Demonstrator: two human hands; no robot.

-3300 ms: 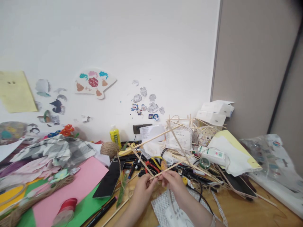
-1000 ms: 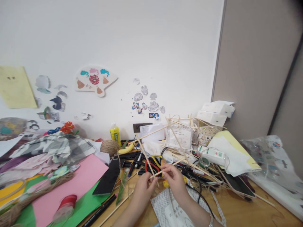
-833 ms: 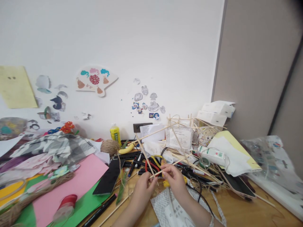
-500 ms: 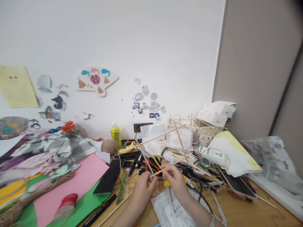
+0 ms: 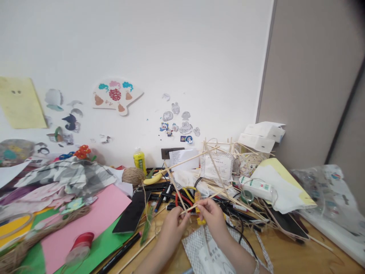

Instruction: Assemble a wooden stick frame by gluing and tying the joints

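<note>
Several thin wooden sticks (image 5: 186, 161) cross at their ends to form a four-sided frame, held tilted up above the desk. My left hand (image 5: 172, 227) closes on the near left corner, with thumb and fingers around the crossing of two sticks. My right hand (image 5: 213, 220) pinches close to the near stick, just right of that corner. Whether a thread is between its fingertips I cannot make out. Under my right wrist lies a checked-edge cloth piece (image 5: 196, 247) with writing. Something yellow and orange (image 5: 200, 220) shows between the hands, partly hidden.
A phone-like black slab (image 5: 131, 213), pink paper (image 5: 105, 213) and a red-topped spool (image 5: 81, 245) lie on the left. Behind the hands are a twine ball (image 5: 133, 176), a yellow bottle (image 5: 139, 160), pens and loose sticks. A white bottle (image 5: 255, 187) and plastic packaging (image 5: 332, 201) crowd the right.
The stick frame's far end has shifted slightly left and up. My right fingers have shifted a little at the near stick; my left hand stays at the corner.
</note>
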